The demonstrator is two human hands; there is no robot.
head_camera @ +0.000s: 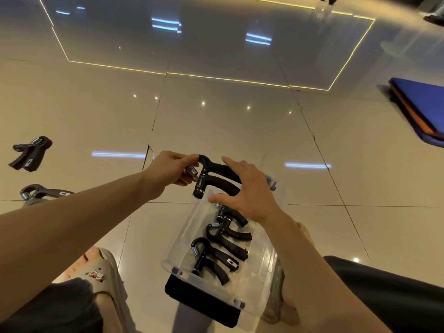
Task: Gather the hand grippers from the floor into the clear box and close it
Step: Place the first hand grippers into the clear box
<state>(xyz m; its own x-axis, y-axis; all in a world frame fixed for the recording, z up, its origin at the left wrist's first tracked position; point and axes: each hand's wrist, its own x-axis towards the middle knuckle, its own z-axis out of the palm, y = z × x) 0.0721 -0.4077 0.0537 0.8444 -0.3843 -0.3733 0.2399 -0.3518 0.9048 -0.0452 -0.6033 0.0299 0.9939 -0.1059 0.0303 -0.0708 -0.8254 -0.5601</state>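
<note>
Left hand pinches a hand gripper above the far end of the clear box; right hand, fingers spread, touches it.

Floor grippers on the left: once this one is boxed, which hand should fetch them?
Left, probably. The far floor gripper and near floor gripper both lie left, beside that forearm. The left hand pinches the held gripper; the right hand, open above the clear box, would have to cross over.
</note>
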